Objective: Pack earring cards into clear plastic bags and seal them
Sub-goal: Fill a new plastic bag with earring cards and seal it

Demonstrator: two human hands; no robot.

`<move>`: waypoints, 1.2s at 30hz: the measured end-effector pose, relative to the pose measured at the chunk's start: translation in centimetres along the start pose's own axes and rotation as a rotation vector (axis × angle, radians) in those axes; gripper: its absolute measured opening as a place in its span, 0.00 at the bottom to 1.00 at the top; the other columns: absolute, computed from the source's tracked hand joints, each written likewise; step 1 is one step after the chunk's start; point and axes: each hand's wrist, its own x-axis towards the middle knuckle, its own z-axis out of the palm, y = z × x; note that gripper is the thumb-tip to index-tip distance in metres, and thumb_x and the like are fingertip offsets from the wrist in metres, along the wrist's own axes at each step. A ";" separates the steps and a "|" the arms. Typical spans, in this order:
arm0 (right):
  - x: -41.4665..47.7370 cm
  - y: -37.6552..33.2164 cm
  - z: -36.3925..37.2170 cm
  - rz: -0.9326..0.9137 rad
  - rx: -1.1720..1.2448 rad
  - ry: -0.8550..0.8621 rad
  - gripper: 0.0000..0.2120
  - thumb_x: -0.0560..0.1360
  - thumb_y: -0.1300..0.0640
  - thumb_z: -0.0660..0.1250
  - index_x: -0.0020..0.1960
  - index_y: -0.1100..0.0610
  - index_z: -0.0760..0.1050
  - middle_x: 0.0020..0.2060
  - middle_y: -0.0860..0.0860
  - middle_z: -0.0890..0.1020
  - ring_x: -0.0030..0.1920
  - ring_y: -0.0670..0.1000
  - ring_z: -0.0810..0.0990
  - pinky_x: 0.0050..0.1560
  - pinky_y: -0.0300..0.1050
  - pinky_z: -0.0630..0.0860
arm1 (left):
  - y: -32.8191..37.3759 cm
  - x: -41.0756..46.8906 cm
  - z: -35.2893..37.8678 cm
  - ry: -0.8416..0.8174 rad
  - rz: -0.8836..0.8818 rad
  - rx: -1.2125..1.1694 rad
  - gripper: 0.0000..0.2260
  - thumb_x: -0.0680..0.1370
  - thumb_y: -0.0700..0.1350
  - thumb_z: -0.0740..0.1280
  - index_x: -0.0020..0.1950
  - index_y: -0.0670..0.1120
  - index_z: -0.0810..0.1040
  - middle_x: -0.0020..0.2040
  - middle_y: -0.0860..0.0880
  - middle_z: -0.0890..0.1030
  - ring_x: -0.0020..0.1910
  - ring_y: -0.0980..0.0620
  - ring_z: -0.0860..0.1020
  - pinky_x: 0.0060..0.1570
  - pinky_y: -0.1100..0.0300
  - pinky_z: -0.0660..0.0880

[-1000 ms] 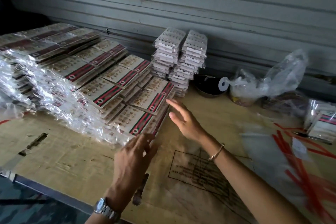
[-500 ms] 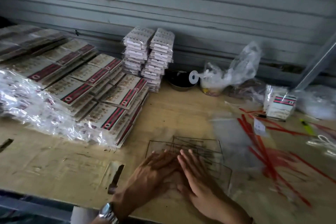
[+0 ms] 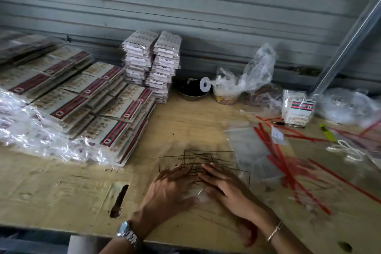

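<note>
- While both hands lie side by side near the front edge of the bench (image 3: 61,196), we see the left hand (image 3: 171,192) palm down, fingers straight and a bit spread, pressing on a pile of clear plastic bags (image 3: 208,158) printed with black boxes.
- Right hand (image 3: 224,187): same, flat on that pile, fingers straight, gripping nothing, just beside the left.
- Earring cards (image 3: 107,107) with red-green stripes, wrapped in plastic, lie in overlapping rows on the bench's left.
- Two white card stacks (image 3: 152,68) stand behind them at the wall.
- Small card stack (image 3: 298,107) stands back right, well apart from our hands.
- Red strips (image 3: 276,150) lie scattered right of the bags.
</note>
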 end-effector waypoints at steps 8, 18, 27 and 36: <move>0.8 -0.4 -2.5 0.052 0.076 0.096 0.27 0.77 0.37 0.48 0.67 0.46 0.74 0.70 0.39 0.70 0.72 0.39 0.63 0.74 0.39 0.60 | 1.0 1.1 -1.9 0.074 0.032 -0.041 0.19 0.74 0.54 0.64 0.65 0.64 0.71 0.54 0.59 0.82 0.40 0.60 0.82 0.33 0.72 0.70; -2.1 -5.1 -0.2 -0.403 -0.252 0.603 0.10 0.77 0.61 0.63 0.55 0.61 0.79 0.47 0.54 0.82 0.48 0.52 0.79 0.50 0.45 0.77 | 2.0 2.3 -1.3 0.188 -0.001 -0.170 0.16 0.83 0.54 0.52 0.67 0.53 0.71 0.52 0.53 0.83 0.44 0.50 0.83 0.35 0.62 0.75; -0.5 -5.9 -0.2 0.068 -0.118 0.114 0.27 0.82 0.43 0.44 0.79 0.51 0.52 0.78 0.52 0.54 0.79 0.54 0.46 0.77 0.59 0.46 | 2.9 2.6 -1.5 0.174 0.025 -0.196 0.17 0.85 0.52 0.49 0.72 0.56 0.67 0.68 0.56 0.75 0.63 0.56 0.76 0.61 0.55 0.75; 0.8 -3.1 0.9 0.116 -0.238 0.025 0.31 0.76 0.31 0.43 0.77 0.37 0.42 0.75 0.53 0.28 0.71 0.58 0.21 0.69 0.68 0.27 | 5.2 4.7 -4.0 0.488 -0.046 -0.162 0.13 0.83 0.51 0.58 0.66 0.56 0.76 0.62 0.57 0.80 0.47 0.57 0.83 0.35 0.63 0.80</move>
